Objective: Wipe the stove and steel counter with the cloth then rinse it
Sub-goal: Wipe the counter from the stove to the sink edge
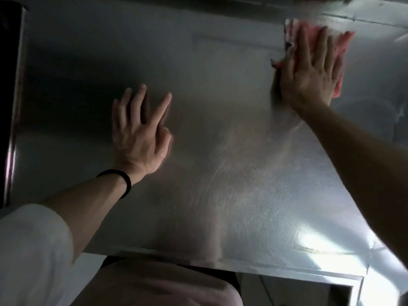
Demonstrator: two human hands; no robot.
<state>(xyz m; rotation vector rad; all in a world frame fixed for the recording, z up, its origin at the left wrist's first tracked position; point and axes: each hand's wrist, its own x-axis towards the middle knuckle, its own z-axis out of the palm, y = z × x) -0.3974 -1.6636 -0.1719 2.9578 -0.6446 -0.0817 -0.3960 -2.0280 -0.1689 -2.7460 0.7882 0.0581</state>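
Observation:
A wide steel counter [220, 173] fills the view, its textured top shining under reflected light. At the far right my right hand [313, 76] lies flat with fingers spread, pressing a pink cloth [344, 47] onto the steel; the cloth shows around the fingertips and along the hand's right side. My left hand [139, 131] rests palm down on the counter at centre left, fingers apart and holding nothing. A black band circles that wrist. No stove is visible.
A dark vertical edge [8, 107] borders the counter on the left. The counter's front edge [198, 259] runs along the bottom, with my light-coloured clothing below it. A raised seam [364, 21] crosses the far right back of the steel.

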